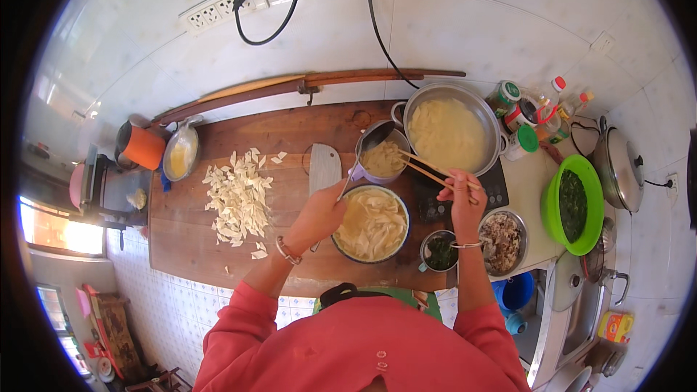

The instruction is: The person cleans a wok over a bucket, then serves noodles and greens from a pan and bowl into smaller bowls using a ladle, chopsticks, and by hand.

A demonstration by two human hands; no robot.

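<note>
My left hand point(321, 215) grips the handle of a ladle point(377, 135), whose dark bowl is over the rim of a small lavender pot point(381, 178). Chopsticks point(427, 166) are in my right hand point(462, 198), their tips at the noodle pieces point(381, 159) inside that pot. Behind it, a large metal pot point(400, 114) holds pale noodle pieces in cloudy liquid point(449, 133). Nearer me, an enamel bowl with a blue rim point(406, 234) is full of flat noodle pieces point(373, 220). A cleaver point(325, 167) lies left of the lavender pot, on the wooden board point(185, 218).
Diamond-cut dough pieces point(239, 196) lie on the board's left. A cup of greens point(440, 250) and a bowl of chopped food point(502, 239) stand right, near a green basin point(551, 201). Jars point(525, 141) line the wall; a cord point(378, 22) hangs behind.
</note>
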